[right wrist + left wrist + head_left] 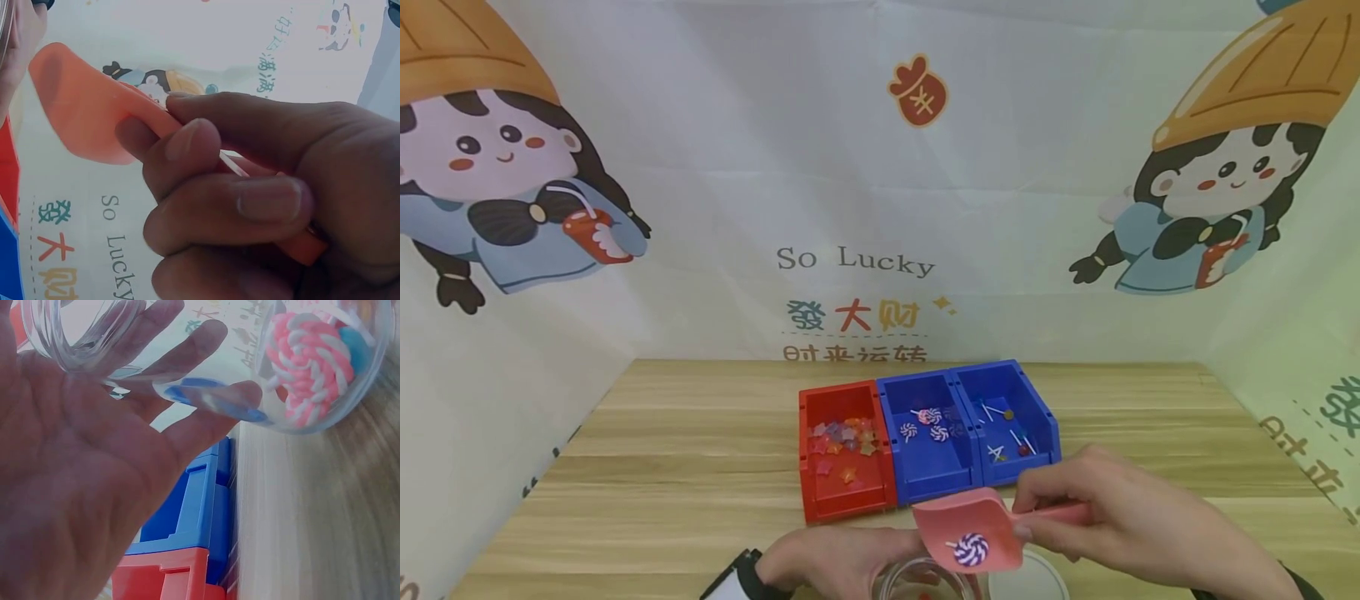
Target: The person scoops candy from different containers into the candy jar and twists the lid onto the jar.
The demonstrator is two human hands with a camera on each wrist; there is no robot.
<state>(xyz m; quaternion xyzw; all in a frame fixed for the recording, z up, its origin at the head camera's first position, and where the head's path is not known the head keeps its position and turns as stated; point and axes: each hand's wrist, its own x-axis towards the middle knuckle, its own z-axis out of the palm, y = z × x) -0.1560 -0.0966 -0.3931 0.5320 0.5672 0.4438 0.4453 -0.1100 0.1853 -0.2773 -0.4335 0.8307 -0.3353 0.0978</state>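
Observation:
My right hand grips the handle of a pink scoop, its fingers curled round it in the right wrist view. On the scoop lies a purple-and-white swirl lollipop piece. The scoop's blade overlaps the mouth of a clear glass jar in the head view. Around the jar's side my left hand holds it, fingers along the glass. A pink-and-white swirl candy piece and a blue piece show inside the jar in the left wrist view.
Behind the hands stand a red bin with star-shaped pieces, a blue bin with swirl lollipop pieces and another blue bin with small stick pieces. A whitish round lid lies right of the jar. Printed cloth encloses the table.

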